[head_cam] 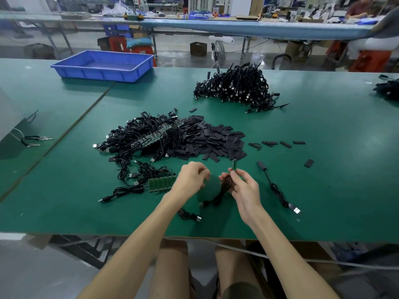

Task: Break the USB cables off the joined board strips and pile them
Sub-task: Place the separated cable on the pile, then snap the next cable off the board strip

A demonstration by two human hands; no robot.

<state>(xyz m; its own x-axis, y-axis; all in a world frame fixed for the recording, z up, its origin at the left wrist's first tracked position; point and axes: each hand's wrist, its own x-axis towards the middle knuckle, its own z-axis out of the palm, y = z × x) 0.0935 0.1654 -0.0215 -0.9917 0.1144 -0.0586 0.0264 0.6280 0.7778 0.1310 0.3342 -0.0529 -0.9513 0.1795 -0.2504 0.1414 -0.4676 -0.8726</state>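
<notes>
Green table (pixel 323 147) spans the view; a workshop bench (pixel 237 29) stands behind. Tray (pixel 103 65) sits at the far left edge. Cable pile (pixel 235 87) lies far centre and the strip heap (pixel 151 137) mid-table. Open mat shows widest at the right. Near the front edge, right hand (pixel 244 188) pinches a cable (pixel 219 196). Left hand (pixel 192 178) is curled, its contents indeterminate, beside a strip (pixel 160 183).

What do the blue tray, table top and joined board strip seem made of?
Blue tray: probably moulded plastic, glossy, ribbed walls. Table top: green matte mat, perhaps rubber or vinyl. Joined board strip: seemingly green circuit-board laminate, scored into segments.
</notes>
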